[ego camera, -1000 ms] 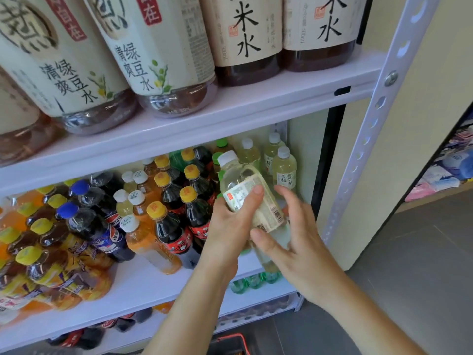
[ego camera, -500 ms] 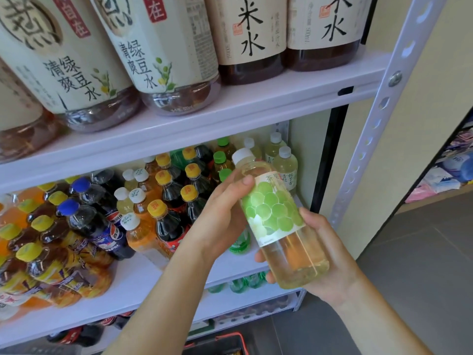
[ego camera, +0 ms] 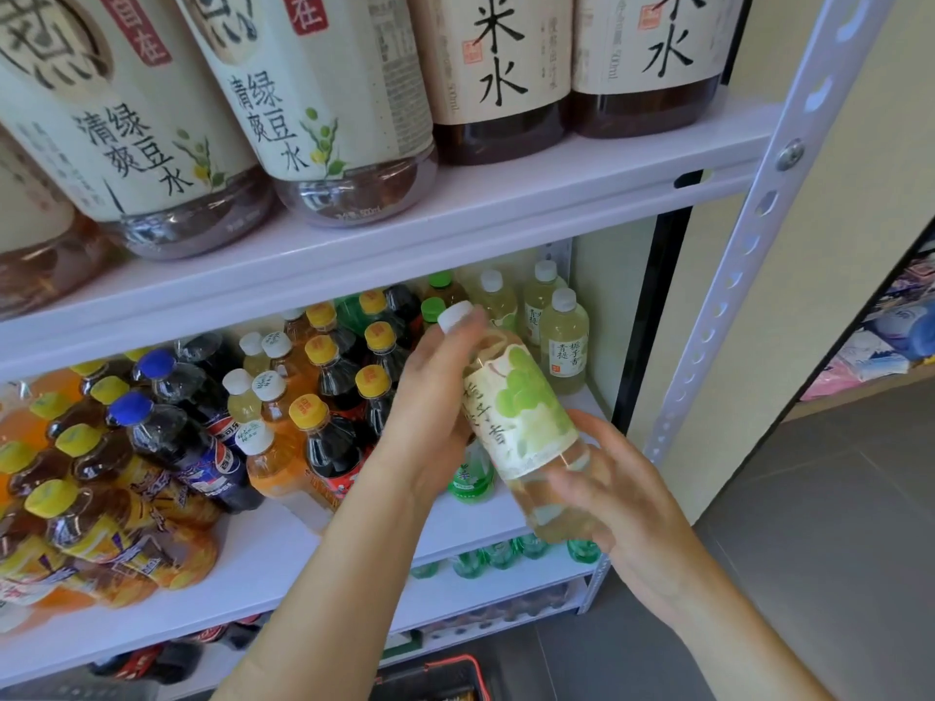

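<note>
Grape-label bottle [ego camera: 526, 412] held w/ both hands, in front of the drinks rack.
L to R: soda bottles [ego camera: 324, 437] crowd the middle shelf [ego camera: 283, 554]; left hand [ego camera: 430, 412] wraps the bottle's shoulder, just under the white cap [ego camera: 454, 316]; right hand [ego camera: 622, 503] cups the base, fingers curled round it. Bottle tilted, off the shelf, nearly full. Prob. heavyish, smooth plastic, slick label; best gripped neck + base.

A clear glossy plastic bottle [ego camera: 526, 437] wears a matt paper-look label and smooth white cap. The shelf [ego camera: 506, 194] is smooth painted metal; floor [ego camera: 835, 548] matt grey tile.
</note>
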Available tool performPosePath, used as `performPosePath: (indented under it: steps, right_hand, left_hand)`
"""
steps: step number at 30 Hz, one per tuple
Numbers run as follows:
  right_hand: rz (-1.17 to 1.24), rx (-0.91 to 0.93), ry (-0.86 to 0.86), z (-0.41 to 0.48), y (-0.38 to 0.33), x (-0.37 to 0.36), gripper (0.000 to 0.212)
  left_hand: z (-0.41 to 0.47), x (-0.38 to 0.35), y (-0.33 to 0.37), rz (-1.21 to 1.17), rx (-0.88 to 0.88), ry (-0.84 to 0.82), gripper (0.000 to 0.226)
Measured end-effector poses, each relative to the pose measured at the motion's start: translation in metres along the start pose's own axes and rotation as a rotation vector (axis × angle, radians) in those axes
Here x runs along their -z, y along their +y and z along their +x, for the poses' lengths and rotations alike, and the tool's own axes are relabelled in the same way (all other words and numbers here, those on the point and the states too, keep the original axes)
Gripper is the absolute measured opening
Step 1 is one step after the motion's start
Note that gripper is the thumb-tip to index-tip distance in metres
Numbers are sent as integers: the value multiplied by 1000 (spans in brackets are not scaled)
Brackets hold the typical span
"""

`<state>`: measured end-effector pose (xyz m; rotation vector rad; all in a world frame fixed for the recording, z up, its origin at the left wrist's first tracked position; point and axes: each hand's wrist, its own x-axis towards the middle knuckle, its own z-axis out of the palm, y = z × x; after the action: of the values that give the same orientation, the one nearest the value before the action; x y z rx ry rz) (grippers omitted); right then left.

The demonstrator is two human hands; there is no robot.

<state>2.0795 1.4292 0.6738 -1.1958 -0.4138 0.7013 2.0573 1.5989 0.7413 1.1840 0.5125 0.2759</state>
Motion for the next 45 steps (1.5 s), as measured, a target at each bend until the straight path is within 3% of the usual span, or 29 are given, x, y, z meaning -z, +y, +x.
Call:
performPosePath:
  steps: [3, 7, 11, 15, 19, 23, 26, 28, 37, 42, 45]
  right_hand:
    - [334, -187, -102, -1, -3, 1, 54]
    - [565, -359, -154, -2, -4, 4, 78]
    - [674, -367, -115, -1, 0, 2, 59]
    - [647, -192, 88, 4, 8, -1, 26]
    - [633, -152, 129, 6, 11, 2, 29]
    - [519, -262, 179, 6, 16, 6, 51]
    - [478, -364, 215, 10, 17, 10, 58]
    - [448, -420, 240, 14, 20, 15, 62]
    - [446, -581, 156, 40, 34, 31, 63]
    - [454, -496, 124, 47, 35, 29, 45]
    - [382, -405, 114, 44, 40, 32, 50]
  left_hand:
    - [4, 11, 6, -34, 65, -89, 32]
    - [3, 21, 6, -61, -15, -291, 29]
    - [0, 15, 7, 17, -124, -136, 55]
    - [-2, 9, 6, 215, -347, -7, 32]
    - [-3, 7, 6, 413, -446, 57, 29]
    - [-2, 7, 13, 642, -516, -131, 22]
    - [-1, 15, 26, 728, -387, -405, 27]
    - [-1, 17, 31, 798, -342, -481, 32]
    - [12, 8, 35, 1286, -573, -365, 33]
    - [27, 7, 26, 1394, -640, -83, 39]
    - [37, 8, 23, 1398, -611, 47, 43]
